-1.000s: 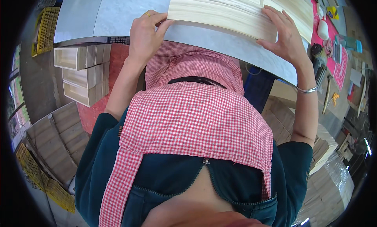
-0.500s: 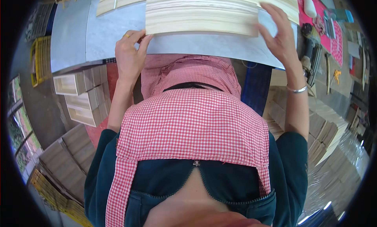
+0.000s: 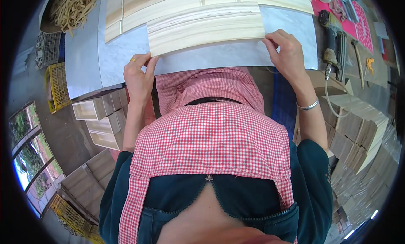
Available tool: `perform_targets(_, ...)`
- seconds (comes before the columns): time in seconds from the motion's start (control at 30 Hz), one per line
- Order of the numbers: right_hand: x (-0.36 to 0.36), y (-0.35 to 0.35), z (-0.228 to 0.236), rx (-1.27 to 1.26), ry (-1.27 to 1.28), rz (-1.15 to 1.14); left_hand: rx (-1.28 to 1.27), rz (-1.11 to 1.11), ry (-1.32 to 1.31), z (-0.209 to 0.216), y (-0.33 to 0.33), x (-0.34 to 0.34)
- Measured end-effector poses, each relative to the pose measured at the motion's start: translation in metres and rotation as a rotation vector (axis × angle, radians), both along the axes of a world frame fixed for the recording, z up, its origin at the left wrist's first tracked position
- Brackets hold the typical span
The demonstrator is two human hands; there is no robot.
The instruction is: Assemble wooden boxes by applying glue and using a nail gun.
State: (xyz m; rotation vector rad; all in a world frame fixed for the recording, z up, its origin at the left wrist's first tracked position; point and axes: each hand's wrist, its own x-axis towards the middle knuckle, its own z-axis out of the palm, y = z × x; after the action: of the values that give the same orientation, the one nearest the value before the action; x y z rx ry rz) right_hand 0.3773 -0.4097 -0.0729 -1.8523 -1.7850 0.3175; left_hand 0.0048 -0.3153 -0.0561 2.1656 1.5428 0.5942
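A pale wooden board (image 3: 206, 31) lies across the table in front of me, its long side toward me and slightly tilted. At its near left corner, my left hand (image 3: 139, 77) pinches the edge between thumb and fingers; a ring shows on one finger. My right hand (image 3: 287, 52) is closed at the near right corner, thumb and fingertips on the edge. Whether this is one board or several stacked, I cannot tell. Just beyond it lie more pale wooden boards (image 3: 181, 8), side by side with narrow gaps.
The table (image 3: 122, 62) has a pale marbled top. Right of it are an air nail gun (image 3: 331, 39) with a hose and a pink cloth (image 3: 363, 29). Wooden boxes (image 3: 99, 109) stand low on the left, beside a yellow crate (image 3: 58, 86). Stacked boards (image 3: 358, 130) fill the lower right.
My right hand, spread beside the board's right end before, has come down and closed on its near right corner. My left hand stays at the left corner. The view has shifted.
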Motion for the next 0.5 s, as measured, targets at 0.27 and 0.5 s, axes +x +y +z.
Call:
perform_targets(0.27,0.008,-0.003,0.004,0.077,0.112,0.068,-0.002,-0.008,0.029,0.01,-0.003,0.003)
perform_targets(0.5,0.025,0.001,0.018,0.067,0.511,-0.174,0.041,-0.154,0.269,0.065,-0.002,0.053)
